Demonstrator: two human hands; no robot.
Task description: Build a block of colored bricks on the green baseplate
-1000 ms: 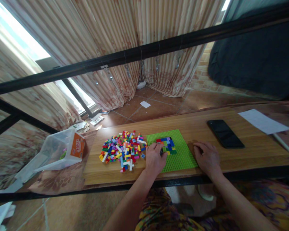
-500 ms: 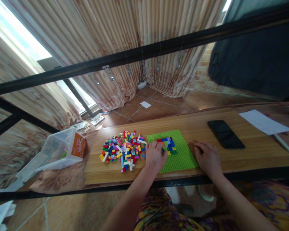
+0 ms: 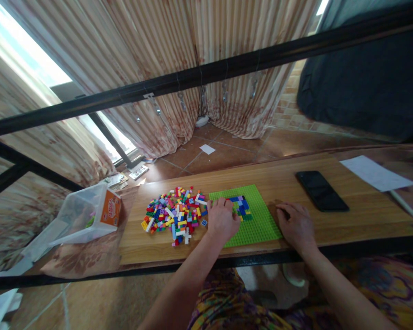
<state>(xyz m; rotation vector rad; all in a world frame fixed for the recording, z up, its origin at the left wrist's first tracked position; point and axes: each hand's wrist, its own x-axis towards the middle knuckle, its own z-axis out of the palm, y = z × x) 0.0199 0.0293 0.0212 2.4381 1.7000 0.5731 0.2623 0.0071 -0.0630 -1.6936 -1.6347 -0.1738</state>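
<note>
A green studded baseplate (image 3: 258, 231) lies on the wooden board. Blue, yellow, red and other toy bricks (image 3: 241, 206) are pressed together on its upper middle. My left hand (image 3: 222, 222) is over the plate's left side, back up, fingers bent down and closed at the left edge of these bricks. What its fingertips hold, if anything, is hidden under the hand. Just past the plate's right edge, my right hand (image 3: 298, 227) rests on the board with curled fingers and nothing visible in them. Left of the plate spreads a heap of loose mixed-colour bricks (image 3: 175, 213).
A black phone (image 3: 321, 191) lies to the right on the wooden board (image 3: 134, 247), with white paper (image 3: 375, 173) and a white pen (image 3: 404, 205) beyond it. At left, a clear plastic tub (image 3: 79, 213) with an orange label lies tipped. A black bar (image 3: 179, 80) crosses behind.
My left hand has shifted slightly over the placed bricks, its thumb now covering more of their left side. The right hand stays put. The whole view has moved very slightly.
</note>
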